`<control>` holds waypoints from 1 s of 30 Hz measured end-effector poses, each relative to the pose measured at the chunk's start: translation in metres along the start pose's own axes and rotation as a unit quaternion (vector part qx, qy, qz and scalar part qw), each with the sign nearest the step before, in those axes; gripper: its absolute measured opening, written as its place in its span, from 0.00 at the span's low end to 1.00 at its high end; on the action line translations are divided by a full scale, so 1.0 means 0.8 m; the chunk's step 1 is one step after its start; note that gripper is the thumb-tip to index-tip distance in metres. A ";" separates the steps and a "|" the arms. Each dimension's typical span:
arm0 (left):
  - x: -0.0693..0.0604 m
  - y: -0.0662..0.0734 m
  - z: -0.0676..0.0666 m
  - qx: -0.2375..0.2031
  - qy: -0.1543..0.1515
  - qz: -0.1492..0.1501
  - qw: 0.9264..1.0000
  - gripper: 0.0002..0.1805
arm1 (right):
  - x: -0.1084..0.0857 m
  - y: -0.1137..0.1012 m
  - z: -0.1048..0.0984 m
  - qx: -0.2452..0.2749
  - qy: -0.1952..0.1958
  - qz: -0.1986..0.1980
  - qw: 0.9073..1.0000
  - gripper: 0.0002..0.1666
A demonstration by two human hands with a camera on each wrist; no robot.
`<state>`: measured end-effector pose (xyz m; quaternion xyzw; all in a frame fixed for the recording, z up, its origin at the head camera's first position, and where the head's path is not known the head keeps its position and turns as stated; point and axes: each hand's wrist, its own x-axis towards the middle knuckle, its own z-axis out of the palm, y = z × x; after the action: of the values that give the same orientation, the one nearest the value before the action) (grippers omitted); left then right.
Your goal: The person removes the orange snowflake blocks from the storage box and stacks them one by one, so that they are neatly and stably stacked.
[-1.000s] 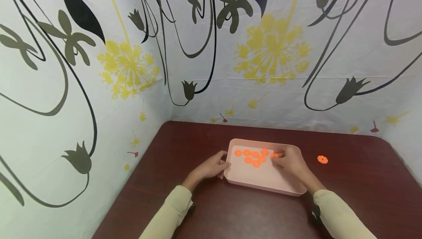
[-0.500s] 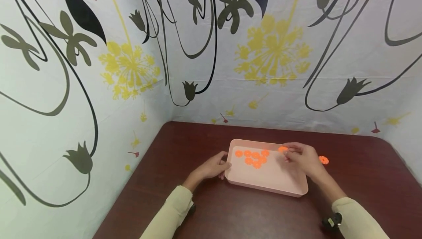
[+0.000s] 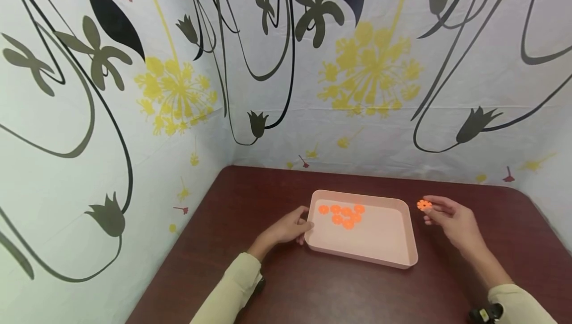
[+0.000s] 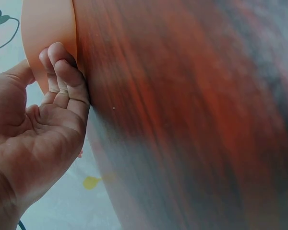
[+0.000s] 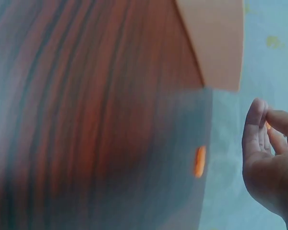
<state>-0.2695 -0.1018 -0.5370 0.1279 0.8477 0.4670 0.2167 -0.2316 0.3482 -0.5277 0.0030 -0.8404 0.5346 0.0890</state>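
Note:
A pink tray (image 3: 362, 237) lies on the table, with several orange flower-shaped pieces (image 3: 347, 211) grouped in its upper left part. My left hand (image 3: 286, 227) grips the tray's left end, thumb at the rim and fingers against the outer wall, as the left wrist view shows with the hand (image 4: 43, 124) at the tray wall (image 4: 50, 24). Just right of the tray, my right hand (image 3: 458, 224) pinches one orange piece (image 3: 424, 205) between thumb and fingers, above the table. In the right wrist view, another orange piece (image 5: 199, 161) lies on the table, near the right hand (image 5: 271, 167).
The dark red-brown table (image 3: 286, 289) meets a white cloth wall (image 3: 286, 85) with printed flowers and vines at its back and left. Black bands sit at both cuffs.
My right hand has lifted an orange piece from the tray and moved right past its right edge, now covering the loose table piece in the head view. The left hand stays put.

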 end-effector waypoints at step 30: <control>-0.001 0.000 0.001 0.004 0.000 -0.003 1.000 0.31 | 0.000 0.040 -0.028 -0.175 -0.006 0.098 0.980 0.26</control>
<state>-0.2680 -0.1016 -0.5375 0.1261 0.8497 0.4632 0.2181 -0.2318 0.3824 -0.5474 -0.0915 -0.9178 0.3853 0.0302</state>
